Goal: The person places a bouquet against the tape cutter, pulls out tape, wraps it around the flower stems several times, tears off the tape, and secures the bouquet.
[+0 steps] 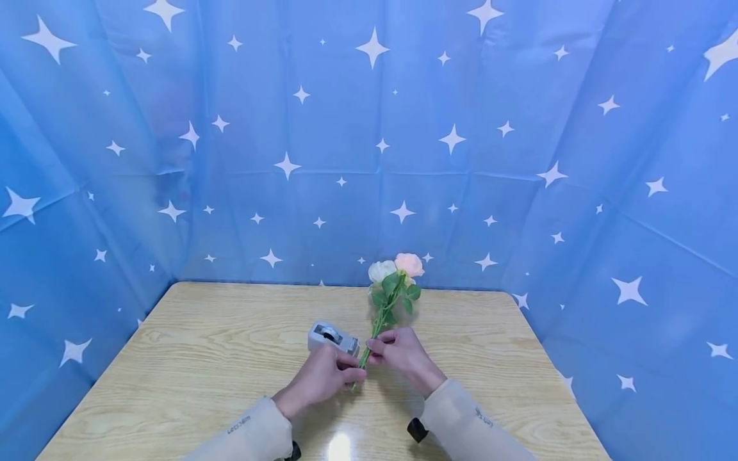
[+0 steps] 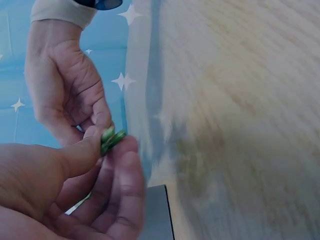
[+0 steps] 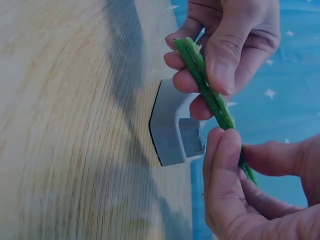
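A small bunch of flowers, one pink bloom [image 1: 410,264] and one white bloom [image 1: 381,271] with green leaves [image 1: 390,283], leans up and to the right over the table. My left hand [image 1: 323,376] pinches the flower stems [image 3: 200,75] near their cut ends, between thumb and fingers. Higher on the same stems, my right hand [image 1: 405,356] grips them with thumb and fingertips. In the right wrist view the stems lie side by side, their ends pointing up past the left fingers. Just beyond the left hand stands a pale grey tape dispenser [image 1: 340,344], partly hidden by it.
The wood-grain table [image 1: 219,346] spreads out on both sides of the hands. Behind it and along its sides hangs a blue curtain [image 1: 346,128] with white stars. A dark band [image 1: 418,430] is worn at the right wrist.
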Tool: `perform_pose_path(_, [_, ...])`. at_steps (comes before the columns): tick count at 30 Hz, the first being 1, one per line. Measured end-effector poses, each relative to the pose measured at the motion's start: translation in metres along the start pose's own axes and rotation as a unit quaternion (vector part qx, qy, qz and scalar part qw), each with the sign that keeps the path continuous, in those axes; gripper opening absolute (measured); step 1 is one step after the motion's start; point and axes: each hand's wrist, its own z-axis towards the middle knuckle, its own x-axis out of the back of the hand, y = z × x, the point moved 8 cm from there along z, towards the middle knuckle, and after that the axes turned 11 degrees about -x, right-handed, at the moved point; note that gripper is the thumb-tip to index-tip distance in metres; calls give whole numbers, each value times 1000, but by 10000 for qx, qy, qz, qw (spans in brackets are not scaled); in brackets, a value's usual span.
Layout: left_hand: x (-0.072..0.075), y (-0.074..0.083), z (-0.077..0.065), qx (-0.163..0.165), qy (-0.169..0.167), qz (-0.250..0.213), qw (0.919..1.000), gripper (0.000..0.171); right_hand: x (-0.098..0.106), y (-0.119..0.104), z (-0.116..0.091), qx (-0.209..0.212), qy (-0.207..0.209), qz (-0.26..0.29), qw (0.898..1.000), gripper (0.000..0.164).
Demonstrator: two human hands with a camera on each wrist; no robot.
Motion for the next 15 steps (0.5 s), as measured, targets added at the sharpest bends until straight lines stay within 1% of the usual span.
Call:
perform_pose_path(6, [3,-5,-1,200,-109,-601,9979,22,-2,0,4,7,-11,-26,10000,26])
perform_pose_path(10, [1,-7,0,373,-209,-916,9949,22,-4,0,6,16,-77,105,9999,28])
perform_pose_path(15, [-2,-8,-1,425,-249,-1065,9931,20,-6,1,8,15,-169,264,9995,25])
